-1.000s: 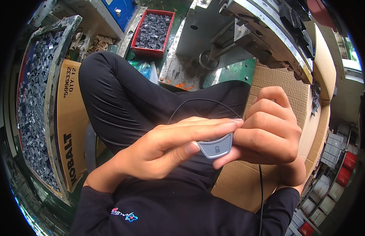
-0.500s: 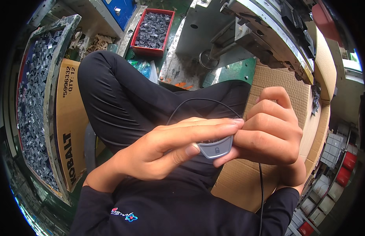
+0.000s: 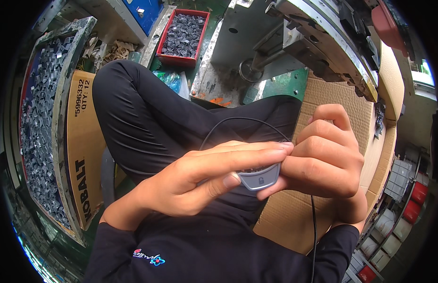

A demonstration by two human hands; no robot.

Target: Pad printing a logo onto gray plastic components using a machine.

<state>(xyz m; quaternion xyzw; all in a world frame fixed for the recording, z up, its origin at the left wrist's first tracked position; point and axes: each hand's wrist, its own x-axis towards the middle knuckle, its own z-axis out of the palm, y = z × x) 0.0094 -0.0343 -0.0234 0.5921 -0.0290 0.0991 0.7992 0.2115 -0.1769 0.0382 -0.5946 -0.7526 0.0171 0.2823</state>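
Over my lap, my left hand (image 3: 204, 174) and my right hand (image 3: 325, 155) meet around a small grey, trapezoid plastic piece (image 3: 260, 178) with a padlock symbol. My left hand's thumb and long fingers press on its left and top, fingertips touching my right hand. My right hand's fingers are curled, with a thumb or fingertip showing under the piece's right side. The piece's upper part is hidden by my left fingers. A thin black cable (image 3: 235, 119) loops behind my hands and hangs down on the right (image 3: 313, 236).
At left stand a framed tray of grey parts (image 3: 44, 127) and a cardboard box (image 3: 84, 155). A red bin (image 3: 183, 40) of parts sits ahead. Metal machinery (image 3: 332, 56) rises at upper right, beside cardboard (image 3: 334, 92). A rack with red and white bins (image 3: 412, 212) stands far right.
My hands have shifted very slightly, and my left fingers cover a little more of the grey piece's top. The grip is otherwise the same.
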